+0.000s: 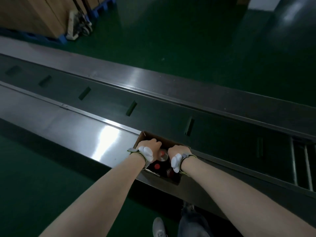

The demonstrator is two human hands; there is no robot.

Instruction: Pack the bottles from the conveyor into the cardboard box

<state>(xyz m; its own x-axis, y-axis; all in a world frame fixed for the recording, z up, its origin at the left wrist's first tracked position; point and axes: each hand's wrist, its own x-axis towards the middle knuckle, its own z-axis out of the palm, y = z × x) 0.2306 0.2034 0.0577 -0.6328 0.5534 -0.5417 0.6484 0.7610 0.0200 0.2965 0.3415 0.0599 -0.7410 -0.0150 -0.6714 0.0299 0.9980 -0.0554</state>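
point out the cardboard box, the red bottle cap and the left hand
cardboard box (144,136): head view, far left corner wall
red bottle cap (157,166): head view, cap top
left hand (150,145): head view, back of hand

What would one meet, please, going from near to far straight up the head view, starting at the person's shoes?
Shoe → cardboard box with red-capped bottles, both hands inside it, left hand and right hand → dark conveyor belt → far steel rail → green floor.
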